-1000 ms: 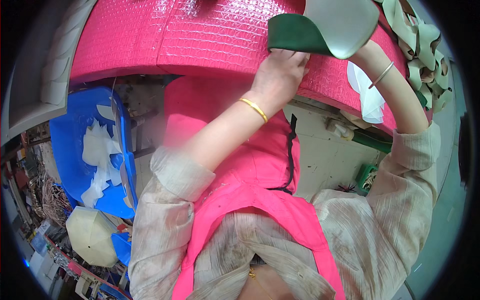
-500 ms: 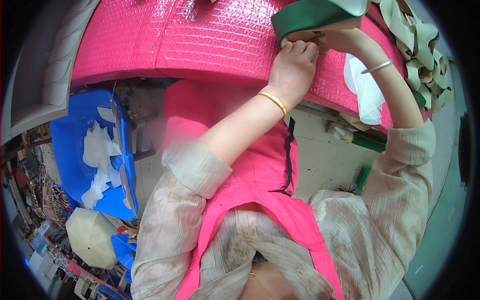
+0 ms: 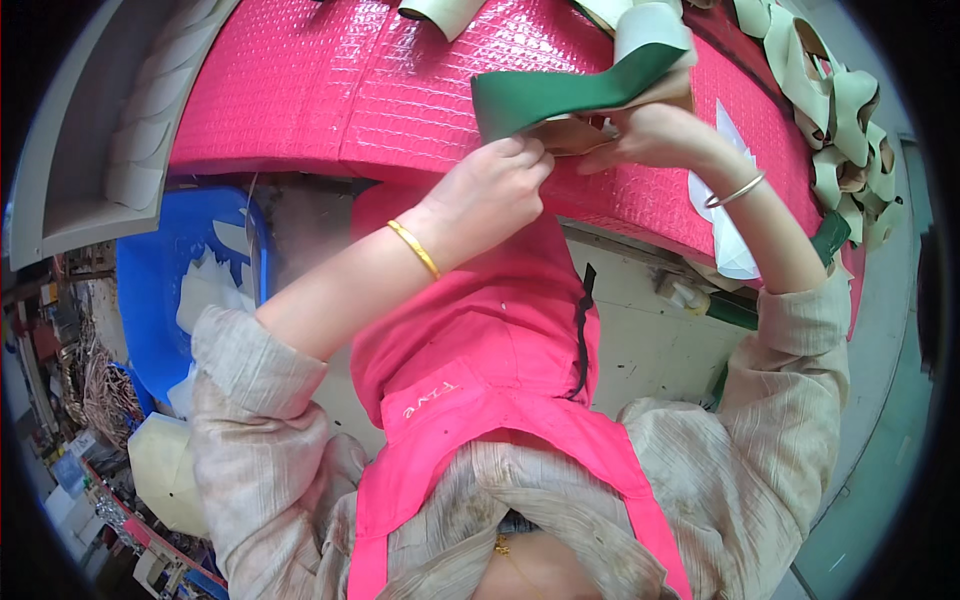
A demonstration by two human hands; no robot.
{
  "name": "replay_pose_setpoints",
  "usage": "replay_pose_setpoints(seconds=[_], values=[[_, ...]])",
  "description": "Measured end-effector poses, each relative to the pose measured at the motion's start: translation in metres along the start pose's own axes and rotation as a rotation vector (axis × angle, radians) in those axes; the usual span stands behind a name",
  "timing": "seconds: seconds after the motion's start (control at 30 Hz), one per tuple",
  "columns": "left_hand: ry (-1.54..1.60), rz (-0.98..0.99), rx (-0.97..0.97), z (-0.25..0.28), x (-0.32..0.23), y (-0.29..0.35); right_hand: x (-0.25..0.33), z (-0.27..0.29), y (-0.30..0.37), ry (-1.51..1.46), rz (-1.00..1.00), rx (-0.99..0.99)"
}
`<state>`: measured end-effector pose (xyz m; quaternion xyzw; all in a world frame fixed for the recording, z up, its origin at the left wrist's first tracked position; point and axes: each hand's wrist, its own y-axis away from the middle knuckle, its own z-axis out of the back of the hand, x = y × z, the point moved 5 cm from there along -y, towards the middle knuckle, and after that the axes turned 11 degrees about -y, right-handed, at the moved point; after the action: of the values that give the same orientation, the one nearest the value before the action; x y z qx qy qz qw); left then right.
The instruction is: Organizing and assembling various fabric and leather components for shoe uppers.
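Across the space in front of you runs the glossy pink tabletop (image 3: 400, 105), its near edge just beyond your pink apron (image 3: 500, 340). Below its near left corner sits a blue tub (image 3: 150, 300) with white scraps (image 3: 205, 290) inside, partly covered by your left sleeve. At the left edge stands a grey tray (image 3: 140, 222) holding a row of overlapping pale pieces (image 3: 140, 140). Along the right edge lies a heap of pale green cut pieces (image 3: 850, 125), curled over one another.

The curved green strip (image 3: 575, 92), brown on its underside, is over the tabletop, right of the middle of the near edge. Your left hand (image 3: 497, 188) has its fingers curled, pinching the strip's near side at its left end. Your right hand (image 3: 660, 135) touches the brown underside toward the other end; its fingers are partly hidden, so you cannot tell whether they grip. Thin white sheets (image 3: 735, 245) lie at the near edge toward the right corner, partly behind your right forearm. A gold bangle (image 3: 413, 248) circles your left wrist, a silver one (image 3: 735, 192) your right.
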<state>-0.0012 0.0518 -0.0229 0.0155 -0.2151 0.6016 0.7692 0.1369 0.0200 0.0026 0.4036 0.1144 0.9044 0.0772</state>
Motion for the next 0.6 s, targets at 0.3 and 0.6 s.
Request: replay_pose_setpoints(seconds=[0.3,0.6], values=[[0.219,0.292,-0.101,-0.012,0.002,0.017,-0.031,-0.029,-0.025,-0.061,0.053,0.146],[0.336,0.418,-0.074,-0.017,0.004,0.013,-0.025,-0.037,-0.032,-1.055,0.509,0.296]])
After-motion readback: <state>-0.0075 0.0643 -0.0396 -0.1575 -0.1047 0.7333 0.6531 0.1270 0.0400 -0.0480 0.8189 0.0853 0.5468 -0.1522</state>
